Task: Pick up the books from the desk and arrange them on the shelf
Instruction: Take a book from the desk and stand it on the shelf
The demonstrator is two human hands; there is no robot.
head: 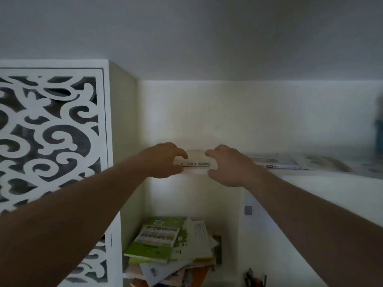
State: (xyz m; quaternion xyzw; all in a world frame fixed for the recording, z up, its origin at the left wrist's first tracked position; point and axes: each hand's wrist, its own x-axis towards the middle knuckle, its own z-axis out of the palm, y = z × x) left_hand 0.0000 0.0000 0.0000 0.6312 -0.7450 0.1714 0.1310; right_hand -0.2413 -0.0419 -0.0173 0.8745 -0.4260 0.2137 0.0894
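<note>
A pale book (194, 161) is being settled flat on the shelf (323, 177), pinched between the left hand (163, 160) and right hand (228, 165); release, then another book, is probably called for

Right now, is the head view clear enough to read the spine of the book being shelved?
Head view: dim and soft overall; spine markings on the pale book between the left hand and right hand show but are unreadable; right edge smeared; wide-angle bending at the borders.
</note>
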